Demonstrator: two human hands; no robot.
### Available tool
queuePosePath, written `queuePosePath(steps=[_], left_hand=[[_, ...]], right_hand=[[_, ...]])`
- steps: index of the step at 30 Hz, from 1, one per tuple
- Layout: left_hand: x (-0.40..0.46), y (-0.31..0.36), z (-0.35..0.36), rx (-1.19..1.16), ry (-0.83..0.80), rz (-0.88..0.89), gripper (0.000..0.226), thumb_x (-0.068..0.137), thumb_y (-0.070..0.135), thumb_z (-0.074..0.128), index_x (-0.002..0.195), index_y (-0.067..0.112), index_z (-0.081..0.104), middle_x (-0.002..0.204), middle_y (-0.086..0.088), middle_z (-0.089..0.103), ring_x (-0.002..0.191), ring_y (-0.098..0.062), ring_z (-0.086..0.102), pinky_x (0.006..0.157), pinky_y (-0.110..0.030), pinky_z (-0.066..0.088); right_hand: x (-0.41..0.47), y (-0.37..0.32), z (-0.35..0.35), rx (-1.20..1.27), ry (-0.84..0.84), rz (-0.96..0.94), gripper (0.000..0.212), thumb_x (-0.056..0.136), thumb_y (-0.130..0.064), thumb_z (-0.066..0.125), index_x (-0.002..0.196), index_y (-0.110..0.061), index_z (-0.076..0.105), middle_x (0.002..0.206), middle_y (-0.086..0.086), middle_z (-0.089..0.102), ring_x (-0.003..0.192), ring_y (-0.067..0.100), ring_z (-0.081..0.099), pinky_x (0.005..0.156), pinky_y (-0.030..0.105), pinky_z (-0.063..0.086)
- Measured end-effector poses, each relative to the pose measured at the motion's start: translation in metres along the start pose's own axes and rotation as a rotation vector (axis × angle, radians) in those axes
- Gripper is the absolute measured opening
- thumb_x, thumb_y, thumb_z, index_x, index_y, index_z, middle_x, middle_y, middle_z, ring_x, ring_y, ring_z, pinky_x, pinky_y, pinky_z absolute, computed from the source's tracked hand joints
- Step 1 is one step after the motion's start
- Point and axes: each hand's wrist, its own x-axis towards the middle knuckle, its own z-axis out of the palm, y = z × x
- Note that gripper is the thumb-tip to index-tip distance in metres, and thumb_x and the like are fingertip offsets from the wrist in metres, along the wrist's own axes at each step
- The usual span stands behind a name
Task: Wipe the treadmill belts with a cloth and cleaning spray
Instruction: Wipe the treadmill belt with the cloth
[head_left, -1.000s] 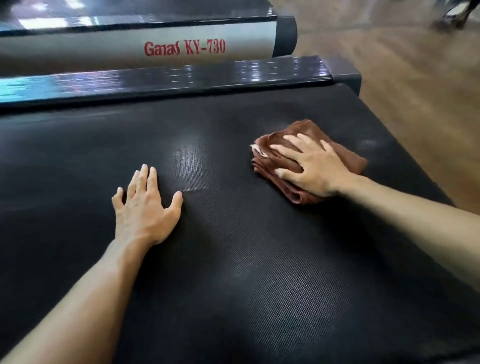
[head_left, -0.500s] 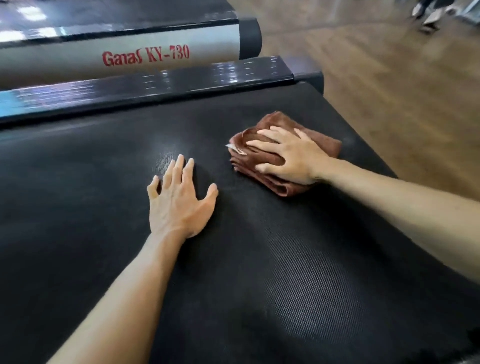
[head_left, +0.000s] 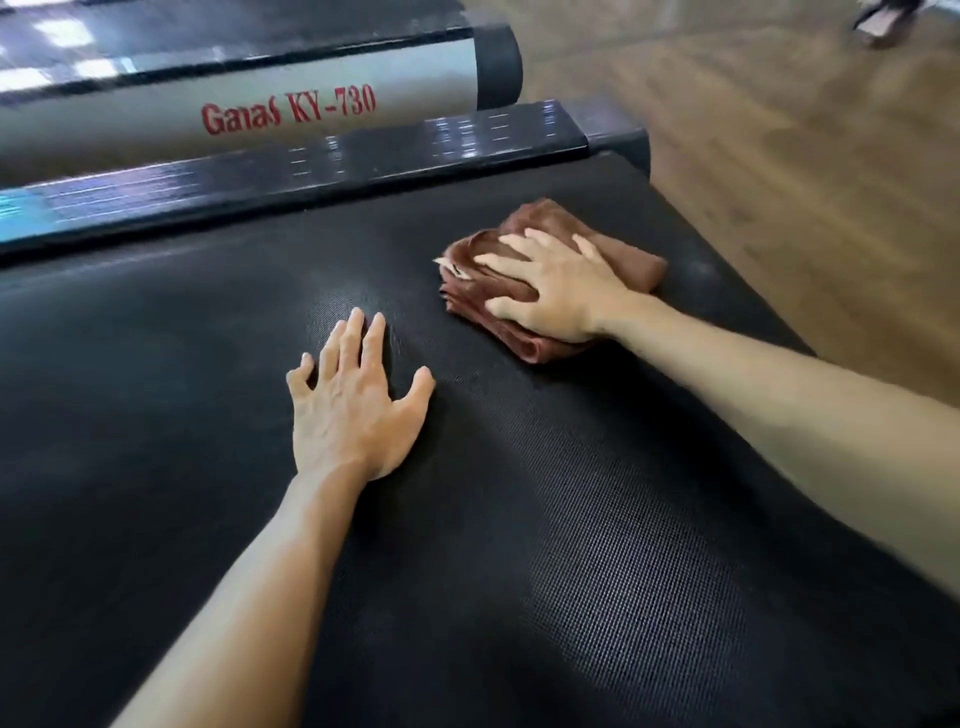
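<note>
The black textured treadmill belt (head_left: 519, 545) fills most of the head view. A folded brown cloth (head_left: 631, 262) lies on it toward the far right. My right hand (head_left: 556, 286) presses flat on the cloth with its fingers spread. My left hand (head_left: 353, 400) rests flat on the bare belt to the left of the cloth, fingers straight and a little apart. No spray bottle is in view.
A glossy black side rail (head_left: 311, 166) runs along the belt's far edge. Behind it stands a neighbouring treadmill's grey side (head_left: 156, 119) with red lettering. Wooden floor (head_left: 779, 156) lies to the right, with someone's shoes (head_left: 883, 21) at the top right.
My left hand has slid to the right along the belt, closer to the cloth. My right hand stays pressed on the cloth.
</note>
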Motion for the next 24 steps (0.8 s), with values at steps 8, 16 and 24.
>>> queuePosePath(steps=[8,16,24], left_hand=[[0.004,-0.001,0.001,-0.003,-0.001,0.012,0.078,0.097,0.065,0.024,0.164,0.028,0.009,0.171,0.009,-0.002,0.156,-0.006,-0.007,0.126,-0.043,0.002],[0.001,-0.001,0.001,-0.021,-0.001,0.011,0.078,0.096,0.066,0.026,0.163,0.029,0.01,0.171,0.01,-0.001,0.156,-0.005,-0.006,0.126,-0.042,0.002],[0.002,-0.002,0.001,-0.014,0.001,0.013,0.078,0.097,0.066,0.025,0.164,0.03,0.008,0.171,0.011,-0.003,0.155,-0.004,-0.008,0.126,-0.042,0.001]], right_hand=[[0.044,0.076,-0.025,0.041,0.076,0.645,0.078,0.094,-0.077,0.029,0.162,-0.04,0.024,0.173,0.001,0.012,0.158,0.031,0.008,0.123,0.063,0.009],[0.086,-0.029,-0.01,-0.061,-0.019,0.06,0.067,0.101,-0.068,0.031,0.162,-0.044,0.019,0.174,-0.004,0.009,0.16,0.026,0.004,0.124,0.063,0.002],[0.083,0.047,-0.022,0.02,0.055,0.423,0.076,0.096,-0.077,0.028,0.163,-0.04,0.02,0.174,-0.001,0.009,0.16,0.025,0.006,0.124,0.062,0.003]])
